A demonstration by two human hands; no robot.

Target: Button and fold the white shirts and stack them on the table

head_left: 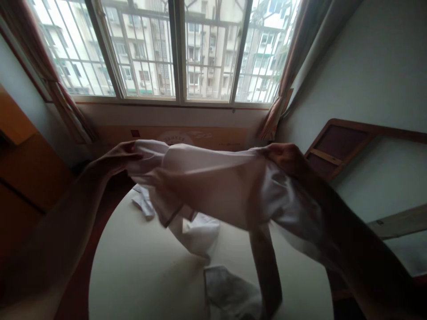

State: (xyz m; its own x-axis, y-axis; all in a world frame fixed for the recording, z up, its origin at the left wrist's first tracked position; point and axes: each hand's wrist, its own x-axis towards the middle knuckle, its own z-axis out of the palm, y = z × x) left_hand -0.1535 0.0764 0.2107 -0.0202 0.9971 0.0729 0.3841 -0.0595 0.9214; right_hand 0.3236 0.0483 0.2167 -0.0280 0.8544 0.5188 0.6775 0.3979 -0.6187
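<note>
With our left grip [120, 156] and right grip [286, 156] each pinching one end, we seem to be spreading the cloth [210, 182], which hangs between them above the counter [133, 262], and the next move calls for an even pull.

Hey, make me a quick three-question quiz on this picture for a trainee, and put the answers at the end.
1. True or false: the left hand and the right hand hold the same pale cloth.
2. The table is: A) square, B) rounded, C) triangular.
3. Fill in: the curtains hang at the sides of the ____.

Key: 1. True. 2. B. 3. Window.
</note>
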